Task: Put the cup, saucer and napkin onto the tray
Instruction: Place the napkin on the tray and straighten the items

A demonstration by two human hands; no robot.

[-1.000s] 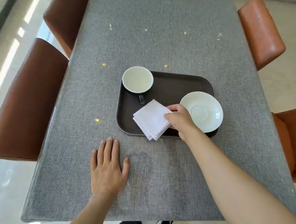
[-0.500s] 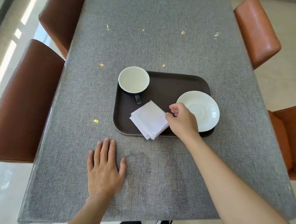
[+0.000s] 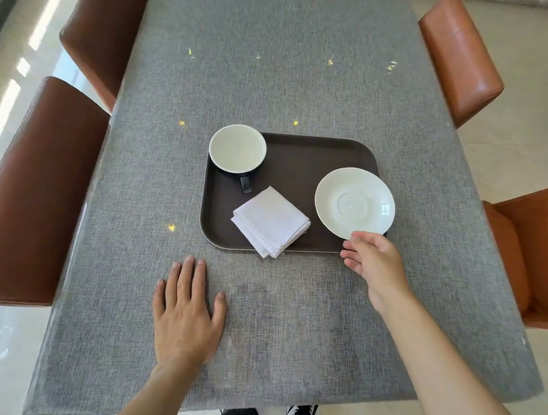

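Neither hand gripped anything. Left hand (image 3: 186,312) lay flat, palm down, fingers spread on the grey table (image 3: 290,334), just off the tray's near-left corner and apart from it. Tray (image 3: 311,160) taken as landmark: dark, rounded rectangle, long axis running left-right across the table. Cup (image 3: 237,148) stood upright at the tray's far-left corner, its rim overhanging the tray's edge in this view, handle pointing toward the person. Napkin (image 3: 271,220), folded square turned like a diamond, sat in the tray's near-middle, its near corner poking just over the tray's near rim. Saucer (image 3: 354,203) rested at the tray's right end, its right edge lapping over the rim. Right hand (image 3: 373,259) hung loose and half-open, fingers curled but empty, at the tray's near-right corner, fingertips close to the saucer's near edge; contact could not be told. Judgement: all three items looked placed. If anything needed nudging it was the saucer, which lay straight ahead of the right hand, so that hand was the nearer one.
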